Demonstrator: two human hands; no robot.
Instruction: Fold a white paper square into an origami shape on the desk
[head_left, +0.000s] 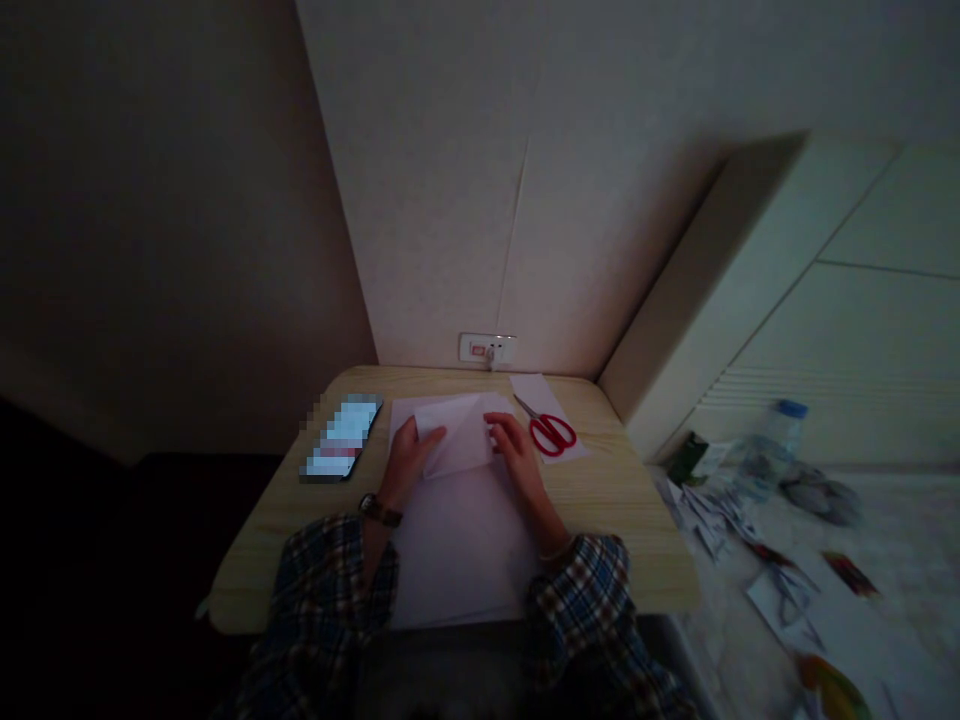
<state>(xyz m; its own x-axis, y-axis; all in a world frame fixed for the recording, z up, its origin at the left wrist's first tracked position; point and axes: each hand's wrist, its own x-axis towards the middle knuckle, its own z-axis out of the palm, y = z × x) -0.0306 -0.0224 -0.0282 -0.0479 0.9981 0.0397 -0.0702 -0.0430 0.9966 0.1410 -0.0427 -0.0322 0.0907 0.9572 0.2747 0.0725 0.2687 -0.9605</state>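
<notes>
A folded white paper point(459, 435) lies on a stack of white sheets point(457, 540) on a small wooden table point(607, 500). My left hand point(409, 462) pinches the folded paper's left edge, fingers closed on it. My right hand point(517, 445) presses its fingers on the paper's right edge. Both arms wear plaid sleeves, and a watch point(380, 510) sits on the left wrist.
Red-handled scissors point(547, 428) lie on a sheet right of my right hand. A phone point(341, 438) rests at the table's left. A wall socket point(487, 348) is behind. To the right, a surface holds paper scraps point(705, 505) and a plastic bottle point(772, 440).
</notes>
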